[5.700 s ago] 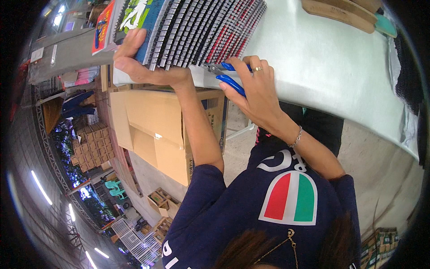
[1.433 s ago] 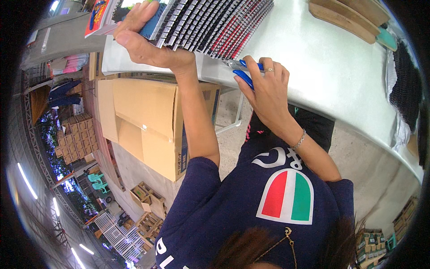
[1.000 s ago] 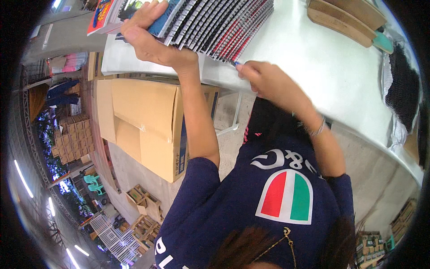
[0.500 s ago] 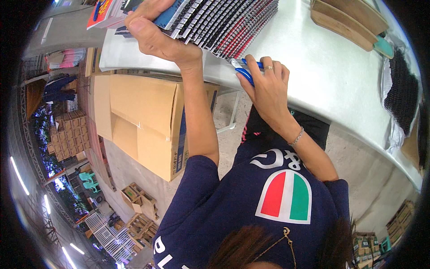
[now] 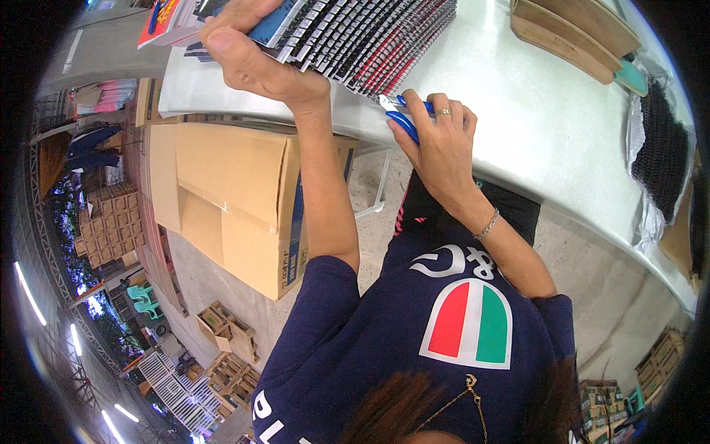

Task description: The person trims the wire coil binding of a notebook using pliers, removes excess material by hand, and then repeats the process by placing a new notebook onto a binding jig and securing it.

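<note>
A row of wire-bound notebooks (image 5: 370, 37) stands packed together on the white table (image 5: 488, 96), their black, silver and red binding coils facing up. My left hand (image 5: 266, 74) is closed round the left end of this row, its thumb outward and part of its fingers out of sight. In my right hand (image 5: 447, 144) are small cutting pliers (image 5: 404, 126) with blue handles. Their metal jaws are at the near corner of the coils; whether they touch a wire is too small to tell.
Brown curved boards (image 5: 569, 33) lie at the table's far right, beside a black coil bundle (image 5: 658, 152) in white wrapping. Books with a red cover (image 5: 166, 26) sit at the far left. Below the table's left edge stands a large cardboard box (image 5: 229, 170).
Both hands keep their grips and nearly the same places. The pliers' jaws show a little more clearly at the coil ends, and the whole view has shifted slightly.
</note>
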A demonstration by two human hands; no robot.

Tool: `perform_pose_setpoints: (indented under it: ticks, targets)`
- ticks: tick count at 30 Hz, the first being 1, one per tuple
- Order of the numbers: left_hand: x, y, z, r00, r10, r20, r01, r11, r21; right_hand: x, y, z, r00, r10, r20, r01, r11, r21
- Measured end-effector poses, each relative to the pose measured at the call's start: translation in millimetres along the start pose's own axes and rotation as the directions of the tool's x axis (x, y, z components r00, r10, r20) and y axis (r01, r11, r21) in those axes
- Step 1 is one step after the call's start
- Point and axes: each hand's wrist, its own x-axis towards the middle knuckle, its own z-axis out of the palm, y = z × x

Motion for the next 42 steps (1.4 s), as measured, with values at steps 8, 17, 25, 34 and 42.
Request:
perform_pose_setpoints:
  ticks: [8,17,25,34,42]
  targets:
    - [-1,-1,2,1.000,-0.016,-0.008,0.015,0.999,-0.046,-1,1,0,1.000,0.002,0.002,-0.002,1.000,0.011]
    - [-2,0,0,1.000,-0.018,0.018,0.018,0.999,-0.046,-3,3,-3,1.000,0.006,0.001,-0.006,1.000,0.017]
    - [-1,-2,-1,0.999,-0.018,0.033,0.020,0.999,-0.039,-3,3,3,1.000,-0.004,-0.018,0.004,1.000,0.025]
    - [-1,-2,0,0.999,-0.007,0.033,0.008,1.000,-0.022,7,0,-1,0.995,0.001,0.096,-0.011,0.993,0.114]
    - [-2,0,-1,1.000,0.008,0.021,-0.008,1.000,0.001,-1,-5,-16,0.988,0.087,0.132,-0.089,0.996,0.011]
